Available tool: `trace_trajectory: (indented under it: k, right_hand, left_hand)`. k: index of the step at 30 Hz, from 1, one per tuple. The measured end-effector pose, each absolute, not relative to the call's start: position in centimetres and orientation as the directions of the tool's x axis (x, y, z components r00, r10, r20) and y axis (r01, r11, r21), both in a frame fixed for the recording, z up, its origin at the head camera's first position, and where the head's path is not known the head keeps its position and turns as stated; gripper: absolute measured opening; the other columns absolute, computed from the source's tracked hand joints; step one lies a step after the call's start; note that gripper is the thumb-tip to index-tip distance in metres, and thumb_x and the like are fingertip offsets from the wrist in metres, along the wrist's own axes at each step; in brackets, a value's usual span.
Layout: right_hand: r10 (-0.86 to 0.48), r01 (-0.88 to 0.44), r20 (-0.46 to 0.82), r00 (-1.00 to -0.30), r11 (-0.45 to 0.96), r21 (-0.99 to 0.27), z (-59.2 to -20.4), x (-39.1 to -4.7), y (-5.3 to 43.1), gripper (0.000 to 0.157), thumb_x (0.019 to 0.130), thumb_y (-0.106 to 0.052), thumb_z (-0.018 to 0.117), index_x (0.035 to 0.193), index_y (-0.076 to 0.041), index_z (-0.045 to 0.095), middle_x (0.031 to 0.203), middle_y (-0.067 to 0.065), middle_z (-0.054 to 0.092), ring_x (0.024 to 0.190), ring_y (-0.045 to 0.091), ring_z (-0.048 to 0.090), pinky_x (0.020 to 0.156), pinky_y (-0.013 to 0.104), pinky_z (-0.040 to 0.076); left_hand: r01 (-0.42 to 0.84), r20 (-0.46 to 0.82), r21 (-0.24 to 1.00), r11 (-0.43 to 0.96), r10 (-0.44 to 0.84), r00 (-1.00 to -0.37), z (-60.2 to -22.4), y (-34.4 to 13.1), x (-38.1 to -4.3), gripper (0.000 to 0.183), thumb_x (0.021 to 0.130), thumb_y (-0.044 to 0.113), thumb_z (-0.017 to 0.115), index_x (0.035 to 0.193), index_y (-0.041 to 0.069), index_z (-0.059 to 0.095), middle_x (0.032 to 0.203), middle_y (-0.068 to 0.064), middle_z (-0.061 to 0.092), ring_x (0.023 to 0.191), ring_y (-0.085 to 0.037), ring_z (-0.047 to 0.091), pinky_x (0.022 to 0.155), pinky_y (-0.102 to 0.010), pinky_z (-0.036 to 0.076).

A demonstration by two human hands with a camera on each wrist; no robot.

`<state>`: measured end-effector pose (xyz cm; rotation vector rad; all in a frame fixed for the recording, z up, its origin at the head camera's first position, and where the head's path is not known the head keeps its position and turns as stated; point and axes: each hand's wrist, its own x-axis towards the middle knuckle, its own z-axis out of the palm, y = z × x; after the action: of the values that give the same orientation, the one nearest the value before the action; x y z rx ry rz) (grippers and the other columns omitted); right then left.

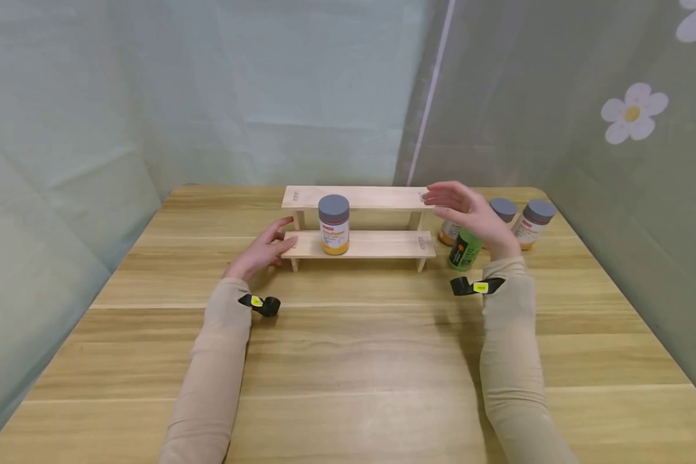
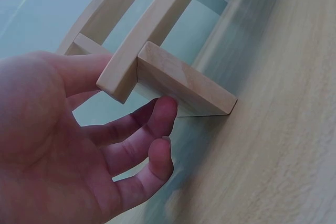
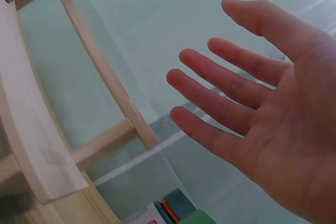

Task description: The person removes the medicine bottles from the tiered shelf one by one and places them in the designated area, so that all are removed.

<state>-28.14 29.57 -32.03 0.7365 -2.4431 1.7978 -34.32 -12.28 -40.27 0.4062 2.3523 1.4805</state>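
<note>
A two-tier wooden step rack [image 1: 377, 197] stands near the back of the table. One supplement jar [image 1: 334, 225] with a grey lid and orange-and-white label sits upright on its lower step, left of middle. My left hand [image 1: 263, 248] holds the left end of the lower step; in the left wrist view its thumb lies over the board, with curled fingers [image 2: 164, 114] beside the leg. Over the rack's right end, my right hand [image 1: 472, 216] is raised with fingers spread. The right wrist view shows nothing in that palm [image 3: 294, 145].
Right of the rack, partly behind my right hand, stand a green bottle [image 1: 465, 248] and grey-lidded jars [image 1: 533, 224]. A pale curtain [image 1: 267, 96] hangs behind the wooden table [image 1: 348, 361], and a flowered grey one [image 1: 557, 103] lines the right side.
</note>
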Motion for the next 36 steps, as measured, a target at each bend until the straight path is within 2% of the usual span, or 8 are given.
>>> trace_trajectory:
  k: [7, 14, 16, 22, 28, 32, 36]
  right_hand:
    - [-0.443, -0.418, 0.281, -0.851, 0.248, -0.874, -32.2, -28.8, 27.4, 0.047, 0.097, -0.010, 0.057, 0.139, 0.005, 0.042, 0.136, 0.026, 0.052, 0.123, 0.020, 0.055, 0.095, 0.022, 0.049]
    - [-0.474, -0.385, 0.233, -0.849, 0.252, -0.888, -32.6, -29.0, 25.2, 0.046, 0.096, -0.003, 0.055, 0.140, 0.003, 0.041, 0.138, 0.025, 0.051, 0.128, 0.033, 0.050, 0.096, 0.029, 0.050]
    - [-0.470, -0.385, 0.235, -0.851, 0.254, -0.887, -32.6, -29.0, 24.9, 0.047, 0.096, -0.003, 0.055, 0.140, 0.002, 0.041, 0.138, 0.024, 0.051, 0.128, 0.032, 0.051, 0.097, 0.029, 0.049]
    - [-0.465, -0.405, 0.252, -0.849, 0.266, -0.875, -32.8, -29.3, 23.9, 0.048, 0.096, -0.001, 0.056, 0.141, 0.000, 0.042, 0.137, 0.024, 0.052, 0.129, 0.034, 0.050, 0.102, 0.040, 0.047]
    - [-0.454, -0.405, 0.258, -0.853, 0.261, -0.876, -33.1, -29.5, 22.5, 0.051, 0.096, -0.007, 0.059, 0.142, 0.000, 0.039, 0.139, 0.025, 0.049, 0.131, 0.036, 0.049, 0.103, 0.042, 0.047]
    - [-0.445, -0.403, 0.262, -0.856, 0.260, -0.877, -33.2, -29.7, 21.1, 0.052, 0.094, -0.006, 0.061, 0.141, 0.000, 0.040, 0.140, 0.022, 0.048, 0.131, 0.036, 0.049, 0.106, 0.048, 0.043]
    - [-0.431, -0.400, 0.261, -0.864, 0.273, -0.875, -33.7, -30.0, 20.1, 0.051, 0.093, -0.004, 0.062, 0.140, -0.001, 0.042, 0.142, 0.018, 0.047, 0.132, 0.034, 0.048, 0.110, 0.047, 0.039]
  left_hand:
    - [0.072, -0.119, 0.899, 0.431, 0.400, -0.909, -40.5, -12.3, -34.4, 0.064, 0.102, 0.030, 0.049, 0.156, 0.020, 0.017, 0.134, -0.026, 0.036, 0.098, -0.023, 0.046, 0.071, -0.028, 0.046]
    - [0.066, -0.132, 0.893, 0.445, 0.399, -0.907, -40.6, -12.6, -34.5, 0.064, 0.102, 0.033, 0.048, 0.156, 0.022, 0.016, 0.137, -0.026, 0.034, 0.103, -0.026, 0.047, 0.074, -0.028, 0.046]
    - [0.061, -0.137, 0.892, 0.449, 0.396, -0.908, -40.6, -12.7, -34.5, 0.064, 0.102, 0.033, 0.048, 0.156, 0.023, 0.016, 0.138, -0.026, 0.034, 0.103, -0.027, 0.047, 0.075, -0.028, 0.046]
    - [0.047, -0.155, 0.892, 0.449, 0.402, -0.902, -39.7, -12.8, -33.8, 0.064, 0.103, 0.027, 0.047, 0.156, 0.018, 0.013, 0.138, -0.028, 0.032, 0.100, -0.025, 0.047, 0.076, -0.031, 0.046]
    - [0.030, -0.174, 0.892, 0.452, 0.403, -0.898, -37.8, -12.7, -32.4, 0.062, 0.103, 0.021, 0.046, 0.156, 0.013, 0.014, 0.137, -0.029, 0.032, 0.097, -0.024, 0.047, 0.079, -0.033, 0.047]
    - [0.026, -0.172, 0.896, 0.443, 0.400, -0.900, -38.3, -12.8, -32.9, 0.063, 0.103, 0.023, 0.047, 0.156, 0.015, 0.014, 0.138, -0.029, 0.033, 0.098, -0.024, 0.048, 0.079, -0.033, 0.047]
    - [0.041, -0.155, 0.897, 0.441, 0.399, -0.904, -39.5, -13.0, -33.8, 0.065, 0.102, 0.029, 0.048, 0.156, 0.020, 0.014, 0.140, -0.028, 0.032, 0.103, -0.026, 0.047, 0.076, -0.031, 0.046]
